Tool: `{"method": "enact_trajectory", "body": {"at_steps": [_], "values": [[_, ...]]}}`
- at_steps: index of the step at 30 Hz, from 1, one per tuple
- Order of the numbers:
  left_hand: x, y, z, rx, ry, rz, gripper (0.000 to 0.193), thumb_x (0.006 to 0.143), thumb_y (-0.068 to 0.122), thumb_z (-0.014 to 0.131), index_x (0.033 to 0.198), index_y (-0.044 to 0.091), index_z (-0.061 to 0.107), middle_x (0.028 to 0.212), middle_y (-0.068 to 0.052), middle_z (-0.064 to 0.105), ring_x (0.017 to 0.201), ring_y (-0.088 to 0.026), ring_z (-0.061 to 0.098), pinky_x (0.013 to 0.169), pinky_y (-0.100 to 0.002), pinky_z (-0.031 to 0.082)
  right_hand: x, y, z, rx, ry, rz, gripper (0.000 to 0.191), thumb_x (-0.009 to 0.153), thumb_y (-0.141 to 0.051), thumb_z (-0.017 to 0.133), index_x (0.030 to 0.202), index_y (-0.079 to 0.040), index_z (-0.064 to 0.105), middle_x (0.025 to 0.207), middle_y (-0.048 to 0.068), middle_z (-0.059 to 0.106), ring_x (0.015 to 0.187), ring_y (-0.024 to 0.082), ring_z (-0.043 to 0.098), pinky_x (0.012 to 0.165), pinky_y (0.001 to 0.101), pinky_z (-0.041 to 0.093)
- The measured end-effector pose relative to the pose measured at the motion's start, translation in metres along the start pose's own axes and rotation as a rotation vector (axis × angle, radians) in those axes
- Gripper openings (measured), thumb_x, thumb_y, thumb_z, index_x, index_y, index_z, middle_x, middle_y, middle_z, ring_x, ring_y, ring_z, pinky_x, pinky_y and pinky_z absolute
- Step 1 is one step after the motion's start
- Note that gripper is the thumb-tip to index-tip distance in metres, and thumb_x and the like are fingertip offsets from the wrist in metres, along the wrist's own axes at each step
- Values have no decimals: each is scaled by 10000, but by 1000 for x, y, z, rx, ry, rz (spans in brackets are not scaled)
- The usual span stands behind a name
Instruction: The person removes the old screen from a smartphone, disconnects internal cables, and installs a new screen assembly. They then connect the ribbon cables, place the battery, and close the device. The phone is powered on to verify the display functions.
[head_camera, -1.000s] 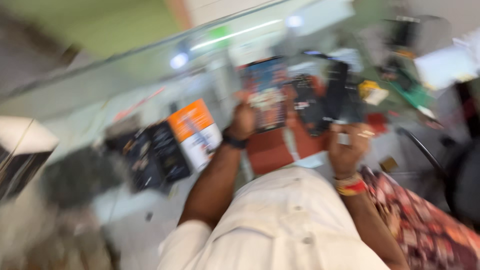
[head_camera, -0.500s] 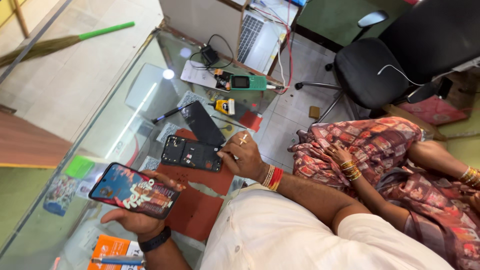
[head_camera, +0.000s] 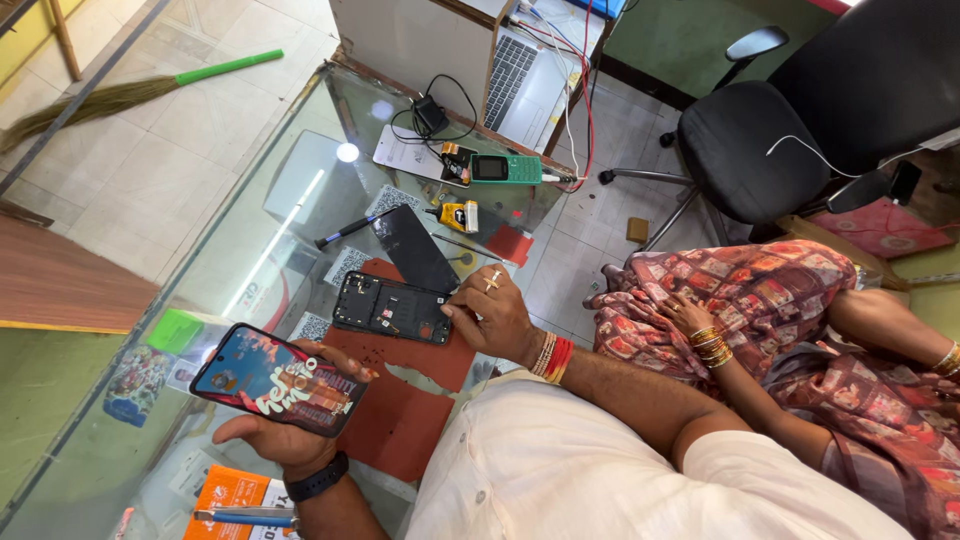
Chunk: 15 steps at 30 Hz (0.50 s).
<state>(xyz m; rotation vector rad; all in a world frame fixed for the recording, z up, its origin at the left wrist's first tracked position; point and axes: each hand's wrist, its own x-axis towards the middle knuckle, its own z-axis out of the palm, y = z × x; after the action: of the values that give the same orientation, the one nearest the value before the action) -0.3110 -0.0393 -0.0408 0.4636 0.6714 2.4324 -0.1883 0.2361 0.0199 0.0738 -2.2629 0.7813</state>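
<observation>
The left hand (head_camera: 285, 440) has its fingers (head_camera: 345, 365) wrapped around a lit smartphone (head_camera: 278, 379), held above the glass desk (head_camera: 250, 230) just left of the red mat (head_camera: 400, 400). The right hand (head_camera: 495, 315) rests on the mat's far edge, fingers bent, fingertips touching the opened phone frame (head_camera: 392, 307) without gripping it. A black back panel (head_camera: 415, 247) lies just beyond the frame, a screwdriver (head_camera: 345, 231) beside it.

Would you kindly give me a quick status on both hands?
Left hand holds lit phone. Right hand rests on opened phone. Loose back cover alongside.
</observation>
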Motion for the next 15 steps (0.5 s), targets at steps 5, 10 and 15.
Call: {"method": "enact_trajectory", "body": {"at_steps": [5,10,15], "values": [[1,0,2,-41,-7,10,1214,747,907,605,1342,-146,495,1090,-325,643,937,-455,676,838,-631,575,0,-3,3,-11,-23,3,128,854,-55,788,840,-58,661,809,51,634,788,226,617,785,401,444],[0,2,6,-43,-28,-17,1220,735,920,591,1342,-135,502,1054,-326,651,924,-445,674,874,-622,570,0,-6,4,-19,-46,10,127,854,-54,789,830,-63,664,810,49,634,782,232,606,787,401,438],[0,5,14,37,-15,-25,1218,733,937,579,1328,-123,510,1017,-316,652,948,-427,661,890,-573,558,2,-10,4,-16,-47,13,113,854,-57,781,834,-64,670,810,53,626,776,242,594,796,399,441]]}}
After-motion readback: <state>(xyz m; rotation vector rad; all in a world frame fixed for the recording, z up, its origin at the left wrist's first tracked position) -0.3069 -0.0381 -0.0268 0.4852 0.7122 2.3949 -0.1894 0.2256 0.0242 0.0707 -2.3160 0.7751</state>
